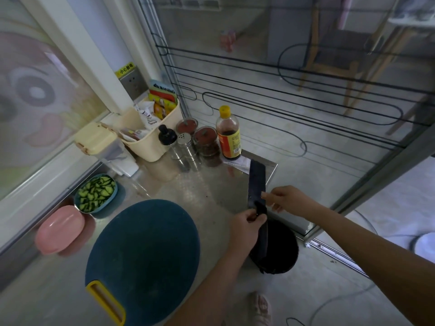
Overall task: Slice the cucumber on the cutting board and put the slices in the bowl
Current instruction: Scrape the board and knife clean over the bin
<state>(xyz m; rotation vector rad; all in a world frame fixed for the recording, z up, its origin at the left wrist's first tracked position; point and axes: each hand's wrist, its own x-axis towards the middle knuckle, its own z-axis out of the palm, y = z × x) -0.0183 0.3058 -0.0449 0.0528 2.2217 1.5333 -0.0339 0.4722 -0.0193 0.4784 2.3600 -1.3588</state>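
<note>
The round blue cutting board (143, 257) with a yellow handle lies on the steel counter with nothing on it. Left of it, by the window, the teal bowl (116, 192) is full of green cucumber slices (96, 192). Over the counter's right edge I hold a long dark knife (256, 182), its blade pointing away from me. My left hand (244, 228) grips it at the lower end, where a dark strip hangs down. My right hand (290, 200) pinches the blade's right edge just above.
A pink lidded container (60, 229) sits left of the board. At the back stand a soy sauce bottle (228, 134), spice jars (207, 140), shakers and a cream basket (150, 135). A black bin (280, 250) stands on the floor below my hands. A glass partition runs along the right.
</note>
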